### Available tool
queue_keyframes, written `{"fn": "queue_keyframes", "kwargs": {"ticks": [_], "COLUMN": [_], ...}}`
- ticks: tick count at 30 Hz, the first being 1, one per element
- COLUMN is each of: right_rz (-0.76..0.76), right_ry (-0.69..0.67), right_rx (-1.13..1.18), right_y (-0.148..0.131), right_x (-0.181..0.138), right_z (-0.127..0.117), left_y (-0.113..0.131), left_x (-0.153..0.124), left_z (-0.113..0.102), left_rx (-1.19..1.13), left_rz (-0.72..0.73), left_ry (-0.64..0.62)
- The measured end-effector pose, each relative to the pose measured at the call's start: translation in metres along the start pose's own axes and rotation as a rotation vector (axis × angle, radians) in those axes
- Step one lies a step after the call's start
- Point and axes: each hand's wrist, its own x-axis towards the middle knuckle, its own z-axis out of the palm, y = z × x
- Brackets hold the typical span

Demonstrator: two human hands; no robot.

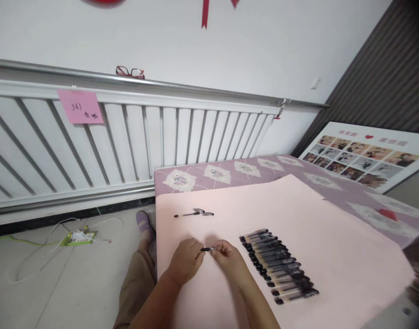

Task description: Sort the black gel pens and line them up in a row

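Between my two hands is a pen (205,249), its dark section showing in the gap and a thin lighter bit reaching toward the right fingers. My left hand (187,258) is closed around one end of it. At the other end, my right hand (227,256) pinches with thumb and fingertips; what exactly lies within that pinch is mostly hidden. Beyond my hands, a pen (188,214) and a loose black pen cap (207,214) lie on the pink sheet (236,205). A row of several black-capped pens (281,267) lies to the right of my right hand.
The sheet covers a table with a purple patterned cloth (231,172). A white radiator (182,132) stands behind, with glasses (130,72) on its pipe and a pink note (81,107). A photo board (360,157) leans at right. A power strip (81,237) lies on the floor.
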Motion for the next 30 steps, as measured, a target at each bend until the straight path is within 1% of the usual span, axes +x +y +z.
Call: {"fn": "queue_keyframes", "kwargs": {"ticks": [5, 12, 19, 22, 27, 30], "right_rz": [-0.027, -0.054, -0.104, -0.104, -0.122, -0.129], "right_ry": [-0.034, -0.064, -0.093, -0.092, -0.033, -0.029], "right_rx": [-0.066, -0.188, -0.425, -0.489, -0.45, -0.427], "right_y": [0.005, 0.002, 0.002, 0.001, 0.004, 0.005], "right_x": [0.004, 0.0, -0.002, -0.004, -0.006, -0.005], "right_z": [-0.003, -0.002, -0.004, -0.003, -0.002, -0.002], "left_y": [-0.001, -0.001, -0.001, -0.003, -0.001, 0.0], "left_x": [0.0, 0.0, 0.002, 0.002, 0.002, 0.003], "left_z": [0.001, 0.0, 0.002, 0.004, 0.002, -0.001], "left_rx": [0.003, 0.036, 0.076, 0.088, 0.11, 0.12], "left_rz": [-0.006, -0.021, -0.007, -0.009, -0.031, -0.04], "left_ry": [-0.027, -0.072, -0.118, -0.128, -0.129, -0.128]}}
